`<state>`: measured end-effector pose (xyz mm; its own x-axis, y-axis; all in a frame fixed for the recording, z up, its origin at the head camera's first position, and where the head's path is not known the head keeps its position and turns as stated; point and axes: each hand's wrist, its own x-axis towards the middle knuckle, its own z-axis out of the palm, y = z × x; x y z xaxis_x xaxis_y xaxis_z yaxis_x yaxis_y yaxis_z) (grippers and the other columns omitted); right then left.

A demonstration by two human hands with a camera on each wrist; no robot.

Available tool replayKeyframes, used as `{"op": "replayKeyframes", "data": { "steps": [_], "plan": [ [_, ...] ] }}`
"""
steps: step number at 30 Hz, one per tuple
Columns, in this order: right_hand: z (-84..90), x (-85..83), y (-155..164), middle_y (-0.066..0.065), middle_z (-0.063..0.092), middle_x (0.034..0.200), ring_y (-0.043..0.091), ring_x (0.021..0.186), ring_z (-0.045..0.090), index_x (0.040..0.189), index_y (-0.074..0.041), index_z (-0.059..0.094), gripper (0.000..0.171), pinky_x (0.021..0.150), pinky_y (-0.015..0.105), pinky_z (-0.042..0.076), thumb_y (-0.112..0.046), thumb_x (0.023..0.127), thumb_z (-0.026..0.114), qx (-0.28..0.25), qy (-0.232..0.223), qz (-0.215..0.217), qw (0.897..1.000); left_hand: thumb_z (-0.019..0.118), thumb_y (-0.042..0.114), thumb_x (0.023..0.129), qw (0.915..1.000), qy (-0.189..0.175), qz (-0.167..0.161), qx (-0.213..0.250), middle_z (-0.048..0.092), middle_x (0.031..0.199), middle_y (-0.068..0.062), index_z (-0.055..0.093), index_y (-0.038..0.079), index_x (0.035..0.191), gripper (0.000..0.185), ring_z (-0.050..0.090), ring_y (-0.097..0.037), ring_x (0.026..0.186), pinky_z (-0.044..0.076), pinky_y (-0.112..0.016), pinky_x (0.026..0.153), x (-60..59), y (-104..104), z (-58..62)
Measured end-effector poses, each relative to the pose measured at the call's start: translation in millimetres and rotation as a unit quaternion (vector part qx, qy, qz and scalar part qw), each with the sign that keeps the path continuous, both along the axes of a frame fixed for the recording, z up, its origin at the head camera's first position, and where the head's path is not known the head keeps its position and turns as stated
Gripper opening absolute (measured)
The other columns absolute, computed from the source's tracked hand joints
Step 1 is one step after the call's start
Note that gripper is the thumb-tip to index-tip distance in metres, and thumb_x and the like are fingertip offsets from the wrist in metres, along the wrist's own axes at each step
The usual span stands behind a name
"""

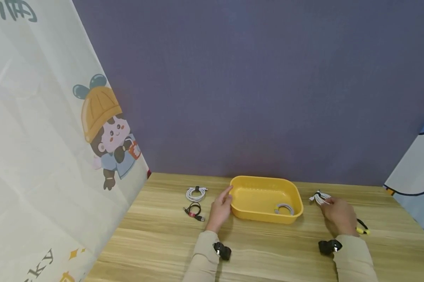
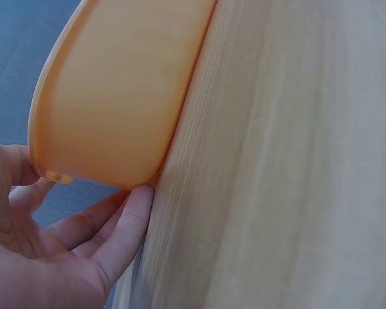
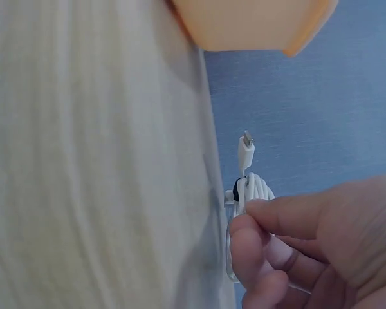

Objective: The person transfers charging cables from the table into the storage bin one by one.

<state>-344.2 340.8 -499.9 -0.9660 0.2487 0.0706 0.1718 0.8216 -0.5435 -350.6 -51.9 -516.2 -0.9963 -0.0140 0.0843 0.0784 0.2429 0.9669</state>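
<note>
While one grey cable (image 1: 284, 208) already lies in the yellow tray (image 1: 265, 181) at lower centre, a coiled white cable (image 1: 319, 197) is pinched by the right hand (image 1: 340, 215). The tray's edge is touched by the left hand (image 1: 220, 209), fingers relaxed; two coiled cables (image 1: 196, 193) lower left are judged left to collect.

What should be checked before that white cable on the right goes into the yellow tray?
1. Right hand pinches the white coiled cable: ok.
2. Cable kept bundled by its black tie: ok.
3. Left hand touches the yellow tray at its left end: ok.
4. Free space in the tray beside the coiled cable already inside: ok.
5. Nothing lying between the held cable and the tray: ok.
6. Firmness of the pinch: cannot tell.
</note>
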Motion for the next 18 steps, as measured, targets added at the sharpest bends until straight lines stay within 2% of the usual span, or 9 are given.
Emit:
{"op": "replayKeyframes", "data": {
  "steps": [11, 18],
  "plan": [
    [19.8, -1.8, -4.4, 0.032, 0.069, 0.114, 0.053, 0.095, 0.065, 0.119, 0.004, 0.068, 0.037, 0.062, 0.042, 0.046, -0.025, 0.100, 0.057, 0.009, 0.032, -0.001, 0.999, 0.047, 0.022, 0.109, 1.0000, 0.001, 0.003, -0.005, 0.069, 0.096, -0.016, 0.056, 0.025, 0.148, 0.040, 0.054, -0.009, 0.067, 0.048, -0.025, 0.065, 1.3, 1.0, 1.4],
    [35.9, 2.6, -10.3, 0.023, 0.073, 0.100, 0.036, 0.082, 0.065, 0.123, 0.002, 0.067, 0.040, 0.060, 0.034, 0.041, -0.030, 0.102, 0.055, -0.002, 0.037, 0.005, 0.999, 0.047, 0.022, 0.109, 1.0000, 0.003, 0.004, -0.005, 0.069, 0.093, -0.015, 0.057, 0.026, 0.147, 0.040, 0.053, -0.008, 0.064, 0.048, -0.024, 0.064, 1.9, 1.1, 1.3]
  ]
}}
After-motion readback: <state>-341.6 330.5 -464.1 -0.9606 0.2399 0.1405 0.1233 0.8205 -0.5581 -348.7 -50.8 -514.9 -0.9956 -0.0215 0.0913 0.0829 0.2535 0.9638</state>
